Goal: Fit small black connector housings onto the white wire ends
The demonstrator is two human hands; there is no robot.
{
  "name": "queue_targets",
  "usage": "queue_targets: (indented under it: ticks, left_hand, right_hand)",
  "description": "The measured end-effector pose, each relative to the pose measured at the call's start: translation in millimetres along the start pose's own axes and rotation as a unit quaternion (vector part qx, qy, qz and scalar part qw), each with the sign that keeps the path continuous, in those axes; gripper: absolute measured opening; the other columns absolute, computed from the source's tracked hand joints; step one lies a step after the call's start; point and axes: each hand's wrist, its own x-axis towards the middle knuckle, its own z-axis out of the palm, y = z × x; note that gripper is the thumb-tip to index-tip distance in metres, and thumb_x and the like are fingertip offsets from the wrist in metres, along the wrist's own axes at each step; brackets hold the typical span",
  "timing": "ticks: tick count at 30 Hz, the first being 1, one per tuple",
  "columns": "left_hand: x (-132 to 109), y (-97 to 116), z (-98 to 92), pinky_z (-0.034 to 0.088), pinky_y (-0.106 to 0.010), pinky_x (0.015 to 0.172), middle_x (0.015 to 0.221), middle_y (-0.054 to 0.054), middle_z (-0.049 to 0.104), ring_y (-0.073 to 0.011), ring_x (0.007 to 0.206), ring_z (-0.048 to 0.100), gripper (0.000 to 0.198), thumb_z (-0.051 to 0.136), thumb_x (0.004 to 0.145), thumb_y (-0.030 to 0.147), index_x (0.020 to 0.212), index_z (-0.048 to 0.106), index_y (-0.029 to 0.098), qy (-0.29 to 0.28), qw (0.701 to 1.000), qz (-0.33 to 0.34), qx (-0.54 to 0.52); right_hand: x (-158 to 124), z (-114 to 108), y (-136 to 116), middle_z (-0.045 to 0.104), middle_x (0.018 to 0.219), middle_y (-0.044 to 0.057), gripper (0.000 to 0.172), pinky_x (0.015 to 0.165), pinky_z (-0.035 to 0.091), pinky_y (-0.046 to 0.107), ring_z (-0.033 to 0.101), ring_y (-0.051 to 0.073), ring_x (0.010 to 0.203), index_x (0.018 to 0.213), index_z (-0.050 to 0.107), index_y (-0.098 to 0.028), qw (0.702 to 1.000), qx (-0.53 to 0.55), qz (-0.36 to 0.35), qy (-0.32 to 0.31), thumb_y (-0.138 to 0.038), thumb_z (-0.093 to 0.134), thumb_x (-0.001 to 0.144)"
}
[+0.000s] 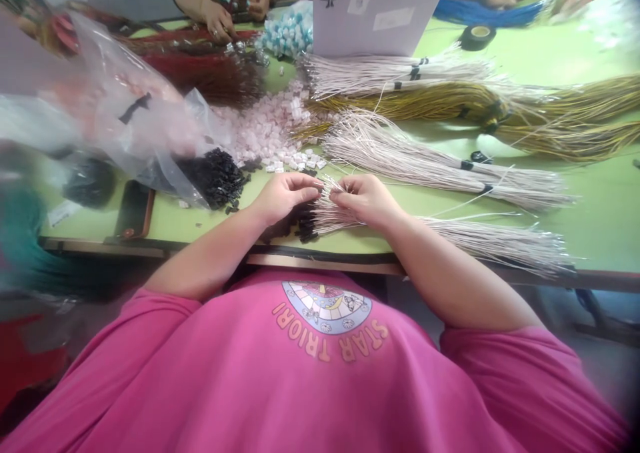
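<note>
At the table's near edge both my hands meet over the left end of a bundle of white wires (480, 239). My left hand (287, 196) is closed, thumb and fingers pinched together; what sits between them is too small to make out. My right hand (365, 199) is closed on a white wire (332, 185) close to its tip. Black connector housings (306, 226) lie at the bundle's left end, below my hands. Just beyond is a heap of white connector housings (273, 126), and left of it a pile of black connector housings (220, 179).
More white wire bundles (395, 149) and a yellow-green wire bundle (430, 103) lie beyond my right hand. A clear plastic bag (150, 119) and a phone (134, 209) are at left. A partition (375, 13) stands behind; co-workers' hands (235, 13) work past it.
</note>
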Motion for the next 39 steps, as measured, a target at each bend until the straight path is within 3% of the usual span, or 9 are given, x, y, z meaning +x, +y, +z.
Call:
queue_targets:
  ticks: [7, 16, 21, 25, 28, 32, 34, 36, 39]
  left_hand:
    - [-1, 0, 1.9, 0.049, -0.028, 0.077, 0.084, -0.005, 0.071, -0.0146, 0.077, 0.064, 0.023, 0.071, 0.064, 0.025, 0.084, 0.069, 0.013, -0.004, 1.0, -0.002, -0.01]
    - [-1, -10, 5.7, 0.049, -0.03, 0.078, 0.087, -0.005, 0.071, -0.0171, 0.081, 0.064, 0.022, 0.069, 0.067, 0.027, 0.086, 0.071, 0.016, -0.018, 0.994, 0.058, 0.086]
    - [-1, -13, 6.2, 0.049, -0.03, 0.077, 0.086, -0.005, 0.071, -0.0174, 0.08, 0.064, 0.024, 0.068, 0.067, 0.029, 0.086, 0.071, 0.015, -0.012, 0.994, 0.054, 0.096]
    - [0, -12, 6.3, 0.048, -0.029, 0.076, 0.084, -0.005, 0.07, -0.0167, 0.078, 0.063, 0.023, 0.066, 0.069, 0.03, 0.086, 0.071, 0.016, -0.04, 0.989, 0.066, 0.125]
    - [-2, -6, 2.2, 0.047, -0.029, 0.079, 0.085, -0.004, 0.068, -0.0158, 0.081, 0.061, 0.019, 0.064, 0.072, 0.03, 0.084, 0.07, 0.017, -0.059, 0.974, 0.113, 0.189]
    - [-6, 3, -24.5, 0.043, -0.03, 0.084, 0.096, -0.004, 0.063, -0.0164, 0.089, 0.057, 0.018, 0.06, 0.075, 0.031, 0.087, 0.069, 0.02, -0.04, 0.931, 0.169, 0.322]
    - [-5, 1, -48.2, 0.042, -0.031, 0.08, 0.097, -0.004, 0.062, -0.0185, 0.091, 0.056, 0.025, 0.059, 0.075, 0.035, 0.095, 0.066, 0.021, 0.026, 0.904, 0.135, 0.404]
    - [-2, -7, -73.6, 0.039, -0.031, 0.075, 0.088, -0.005, 0.062, -0.0194, 0.086, 0.056, 0.024, 0.055, 0.077, 0.036, 0.09, 0.066, 0.019, 0.13, 0.869, 0.08, 0.47]
    - [6, -26, -101.9, 0.036, -0.032, 0.071, 0.069, -0.005, 0.057, -0.0201, 0.082, 0.055, 0.024, 0.056, 0.075, 0.039, 0.075, 0.064, 0.017, 0.172, 0.835, 0.016, 0.523]
  right_hand:
    - [0, 0, 0, 0.045, 0.049, -0.003, 0.02, 0.046, 0.027, 0.021, 0.037, 0.007, 0.047, 0.064, 0.053, -0.014, 1.0, -0.012, 0.002, 0.001, -0.033, 0.05, 0.071]
    - [0, 4, 2, 0.042, 0.049, -0.004, 0.022, 0.047, 0.026, 0.021, 0.035, 0.006, 0.048, 0.062, 0.054, -0.014, 0.999, -0.035, -0.012, 0.002, -0.034, 0.051, 0.07]
    - [1, 0, 1, 0.043, 0.048, -0.004, 0.024, 0.048, 0.025, 0.022, 0.035, 0.006, 0.048, 0.059, 0.055, -0.014, 0.998, -0.067, -0.017, -0.014, -0.034, 0.05, 0.07]
    - [1, 1, -1, 0.042, 0.046, -0.004, 0.02, 0.048, 0.026, 0.021, 0.035, 0.006, 0.047, 0.054, 0.05, -0.014, 0.996, -0.087, -0.021, -0.012, -0.029, 0.051, 0.068]
    - [1, 0, -1, 0.045, 0.049, -0.003, 0.022, 0.049, 0.028, 0.021, 0.037, 0.006, 0.049, 0.057, 0.055, -0.013, 0.996, -0.086, -0.024, -0.016, -0.031, 0.052, 0.069]
    - [1, -3, 1, 0.059, 0.068, 0.001, 0.02, 0.06, 0.036, 0.023, 0.05, 0.011, 0.063, 0.071, 0.065, -0.012, 0.998, -0.037, -0.053, 0.006, -0.03, 0.057, 0.066]
    - [1, -5, 2, 0.061, 0.072, 0.002, 0.022, 0.061, 0.038, 0.024, 0.052, 0.012, 0.065, 0.077, 0.067, -0.013, 0.999, -0.001, -0.043, -0.006, -0.029, 0.059, 0.065]
    - [1, -4, 3, 0.061, 0.068, 0.001, 0.025, 0.058, 0.038, 0.024, 0.051, 0.012, 0.061, 0.081, 0.068, -0.013, 0.999, 0.025, -0.018, -0.025, -0.031, 0.06, 0.065]
    - [1, -2, 3, 0.06, 0.064, 0.001, 0.03, 0.055, 0.036, 0.023, 0.05, 0.011, 0.058, 0.083, 0.068, -0.013, 0.999, 0.037, -0.004, -0.032, -0.037, 0.059, 0.068]
